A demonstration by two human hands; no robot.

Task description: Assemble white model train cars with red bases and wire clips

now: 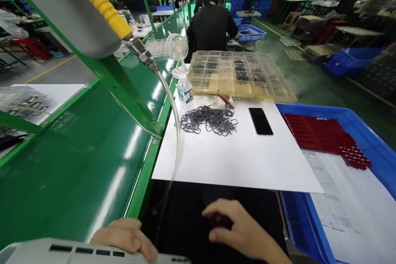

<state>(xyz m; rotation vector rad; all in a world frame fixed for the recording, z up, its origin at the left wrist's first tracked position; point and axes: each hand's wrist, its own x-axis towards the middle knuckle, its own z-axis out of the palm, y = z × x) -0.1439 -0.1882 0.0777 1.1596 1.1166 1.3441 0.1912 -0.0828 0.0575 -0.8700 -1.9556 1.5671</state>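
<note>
"Grey slotted casing (66, 251), bottom left of the frame: what's on it?"
"My left hand (123, 235), its fingers (147, 249) together over the edge. I can't tell if they grip."
"And the right hand (238, 231)?"
"Bottom centre, above a black surface (179, 210), just below a white sheet (235, 161). Its fingers (216, 210) are curled, holding nothing I can see."

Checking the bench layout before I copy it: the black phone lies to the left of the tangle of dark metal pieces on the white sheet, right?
No: the black phone lies to the right of the tangle of dark metal pieces, as the head view shows. Both are on the white sheet.
</note>
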